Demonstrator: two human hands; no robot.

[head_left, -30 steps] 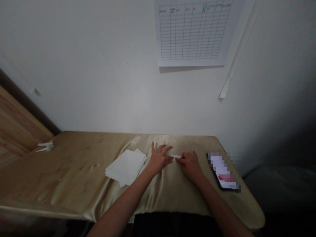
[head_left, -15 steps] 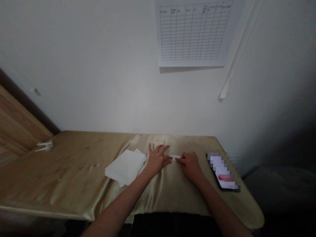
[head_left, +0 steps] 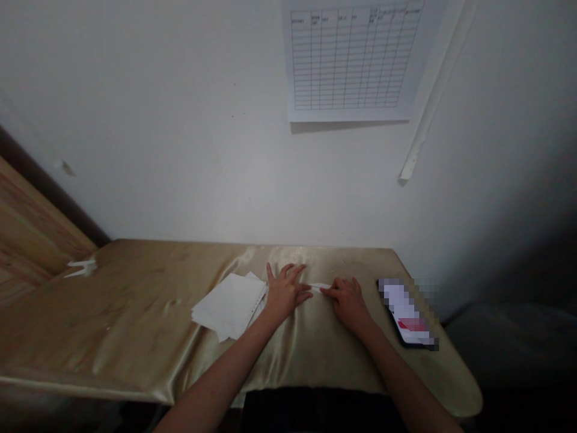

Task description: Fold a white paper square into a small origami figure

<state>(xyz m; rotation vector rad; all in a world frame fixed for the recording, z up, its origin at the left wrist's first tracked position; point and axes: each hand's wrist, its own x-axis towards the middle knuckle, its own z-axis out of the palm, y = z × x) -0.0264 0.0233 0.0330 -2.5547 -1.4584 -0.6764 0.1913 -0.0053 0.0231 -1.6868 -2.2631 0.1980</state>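
Note:
My left hand (head_left: 285,290) lies flat on the gold satin cloth (head_left: 135,313), fingers spread, its fingertips on the left end of a small folded white paper strip (head_left: 320,287). My right hand (head_left: 346,299) rests palm down, fingers stretched forward, pressing the strip's right end. Most of the strip is hidden under the fingers. A stack of white sheets (head_left: 229,304) lies just left of my left hand.
A phone (head_left: 408,313) with a lit screen lies at the right of the table. A white scrap (head_left: 82,267) sits at the far left edge. A printed grid chart (head_left: 351,57) hangs on the wall behind. Wooden boards (head_left: 27,234) stand at the left.
My left hand has slid slightly leftward along the strip; the right hand stays in place.

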